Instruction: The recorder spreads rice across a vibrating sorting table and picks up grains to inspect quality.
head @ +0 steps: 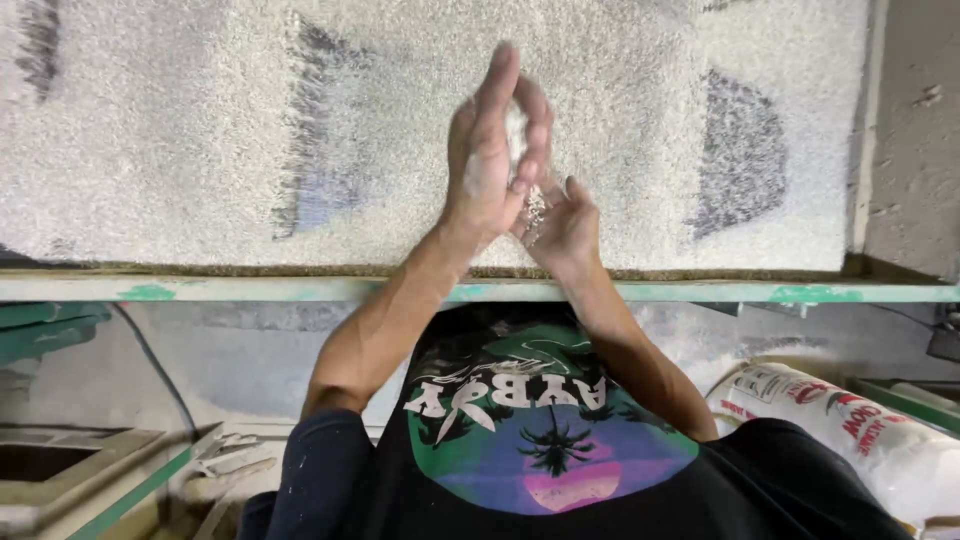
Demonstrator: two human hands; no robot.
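A wide bed of white grains (200,130) fills a flat table with a green-painted front rail (700,293). My left hand (488,160) is raised upright over the bed, its palm pressed against my right hand (562,228), which sits lower and cupped beneath it. A small clump of white grains (517,128) is caught between the two palms, and a few grains (536,205) are spilling down between the hands. Both forearms reach out over the rail from my dark printed shirt.
Dark bare patches (742,152) show through the grain layer at the right and at the centre left (315,190). A white printed sack (860,425) lies at the lower right. A wooden box (60,470) sits at the lower left. A concrete wall (915,130) borders the table's right side.
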